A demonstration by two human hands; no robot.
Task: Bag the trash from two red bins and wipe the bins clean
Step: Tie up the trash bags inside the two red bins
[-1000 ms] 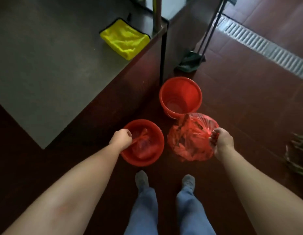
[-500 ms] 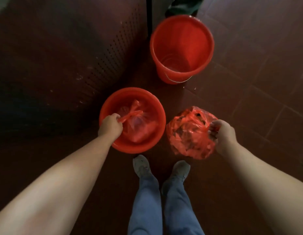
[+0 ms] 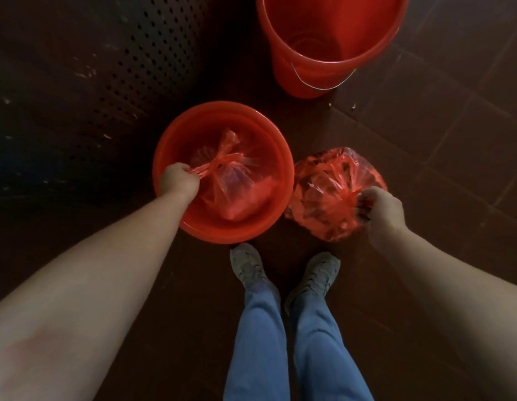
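Being gripped by the left hand [image 3: 179,180], the knotted handle of the inner bag [image 3: 234,186] is being drawn taut toward the left wall of the near bin [image 3: 268,146]. The same grip was already being kept half a second ago, only the strip is now looking more stretched. The fingers are being curled round the strip into a fist. The bag is still lying on the bottom of this bin, not yet lifted. The second bag [image 3: 323,198], full and tied, is being held by the right hand [image 3: 380,212], whose fingertips are being pinched on the knot. It is being kept just beside the near bin, low over the floor [image 3: 425,140]; whether it is touching cannot be told. The far bin [image 3: 309,76] is standing without any bag. Since one second ago the view is being brought lower and closer, so the table and the yellow cloth are no longer being seen. It is being judged that bagging is nearly finished: one lift is remaining, and wiping is not yet begun.
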